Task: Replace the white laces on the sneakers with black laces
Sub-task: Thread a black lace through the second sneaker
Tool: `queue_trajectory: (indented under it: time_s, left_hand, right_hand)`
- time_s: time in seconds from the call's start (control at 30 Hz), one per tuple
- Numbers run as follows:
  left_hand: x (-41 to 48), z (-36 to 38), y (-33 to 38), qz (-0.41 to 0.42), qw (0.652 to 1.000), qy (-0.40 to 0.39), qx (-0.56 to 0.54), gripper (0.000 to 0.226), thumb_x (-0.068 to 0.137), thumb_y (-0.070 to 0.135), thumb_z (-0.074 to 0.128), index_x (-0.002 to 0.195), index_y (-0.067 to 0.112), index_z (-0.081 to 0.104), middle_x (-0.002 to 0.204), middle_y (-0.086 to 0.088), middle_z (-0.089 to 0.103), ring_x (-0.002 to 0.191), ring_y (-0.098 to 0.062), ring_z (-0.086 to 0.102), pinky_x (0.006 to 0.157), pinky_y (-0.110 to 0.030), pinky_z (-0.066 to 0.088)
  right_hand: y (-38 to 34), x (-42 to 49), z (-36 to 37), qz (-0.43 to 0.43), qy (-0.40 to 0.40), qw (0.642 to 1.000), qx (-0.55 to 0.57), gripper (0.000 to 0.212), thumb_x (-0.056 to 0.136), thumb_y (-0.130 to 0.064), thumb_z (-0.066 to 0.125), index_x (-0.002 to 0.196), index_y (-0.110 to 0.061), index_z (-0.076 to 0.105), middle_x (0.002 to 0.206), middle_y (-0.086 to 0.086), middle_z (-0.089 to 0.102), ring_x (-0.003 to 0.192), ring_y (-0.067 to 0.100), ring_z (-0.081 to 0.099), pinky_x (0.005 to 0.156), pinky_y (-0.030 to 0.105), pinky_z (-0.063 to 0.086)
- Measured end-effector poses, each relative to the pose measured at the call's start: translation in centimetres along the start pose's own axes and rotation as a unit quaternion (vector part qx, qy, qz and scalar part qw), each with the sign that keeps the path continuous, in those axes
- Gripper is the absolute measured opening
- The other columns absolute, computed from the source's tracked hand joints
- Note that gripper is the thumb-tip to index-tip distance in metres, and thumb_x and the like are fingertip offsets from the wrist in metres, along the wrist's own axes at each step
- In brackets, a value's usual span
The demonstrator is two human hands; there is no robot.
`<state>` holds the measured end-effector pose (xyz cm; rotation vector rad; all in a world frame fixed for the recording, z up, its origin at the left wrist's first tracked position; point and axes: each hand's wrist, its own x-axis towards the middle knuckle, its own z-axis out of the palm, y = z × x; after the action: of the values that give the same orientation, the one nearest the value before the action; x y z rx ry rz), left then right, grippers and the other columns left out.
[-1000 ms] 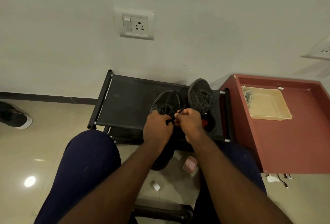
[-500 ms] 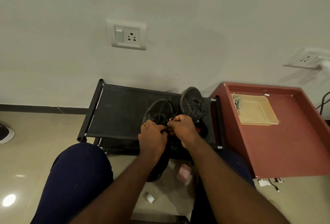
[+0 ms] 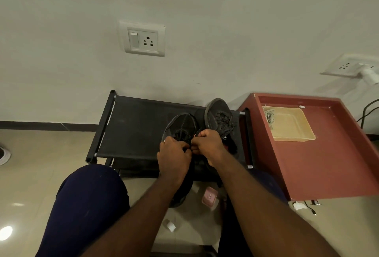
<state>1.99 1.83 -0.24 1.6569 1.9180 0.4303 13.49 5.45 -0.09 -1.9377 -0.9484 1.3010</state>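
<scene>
Your left hand [image 3: 174,158] and right hand [image 3: 209,146] meet over the near sneaker [image 3: 182,125] on the black rack [image 3: 133,125], both with fingers curled tight, pinching its black lace [image 3: 196,133]. The 2nd sneaker [image 3: 218,117] lies just beyond to the right, laced in black. Farther right, the white laces [image 3: 269,115] sit in a tan tray [image 3: 291,125] on the red table [image 3: 328,164].

The left half of the shoe rack [image 3: 133,125] is open fabric, reachable from the front and the left. Its right half is crowded: the left hand [image 3: 174,154] and right hand [image 3: 209,144] pinch a black lace [image 3: 196,133] over the near sneaker [image 3: 182,123], with the far sneaker [image 3: 217,113] just beside it. The wall [image 3: 205,31] closes the back. On the right, the red table [image 3: 328,164] stands against the rack with a raised rim. A tray [image 3: 291,125] fills its far left corner.
</scene>
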Motion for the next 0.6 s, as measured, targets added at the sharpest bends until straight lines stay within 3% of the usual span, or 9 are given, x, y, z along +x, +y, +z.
queue_trajectory:
  time_s: [0.2,0.4,0.6]
  left_hand:
    - [-0.12,0.23,0.36,-0.015,1.000,0.008,0.015,0.027,0.095,0.036,0.058,0.119,0.028,0.068,0.119,-0.002,0.049,0.112,-0.020,0.046,0.092,-0.037,0.045]
    - [-0.06,0.30,0.95,-0.030,0.999,0.007,0.023,0.027,0.095,0.033,0.058,0.120,0.027,0.066,0.121,-0.004,0.048,0.114,-0.022,0.045,0.093,-0.039,0.042]
    - [-0.06,0.58,0.86,-0.036,0.999,0.009,0.011,0.025,0.093,0.032,0.059,0.116,0.027,0.068,0.118,-0.004,0.048,0.113,-0.023,0.045,0.092,-0.040,0.041]
  right_hand:
    - [-0.37,-0.19,-0.22,0.019,-0.051,0.998,-0.014,0.013,0.088,0.005,0.066,0.087,-0.005,0.057,0.074,0.013,0.062,0.059,0.020,0.062,0.058,0.032,0.056]
    - [0.24,-0.01,0.40,0.007,0.026,0.999,0.026,0.012,0.090,0.004,0.064,0.084,-0.005,0.056,0.074,0.014,0.063,0.057,0.017,0.061,0.053,0.028,0.055]
    - [-0.28,0.08,0.20,0.009,-0.002,1.000,0.015,0.018,0.089,0.006,0.063,0.081,-0.007,0.055,0.071,0.010,0.060,0.055,0.016,0.058,0.056,0.031,0.055]
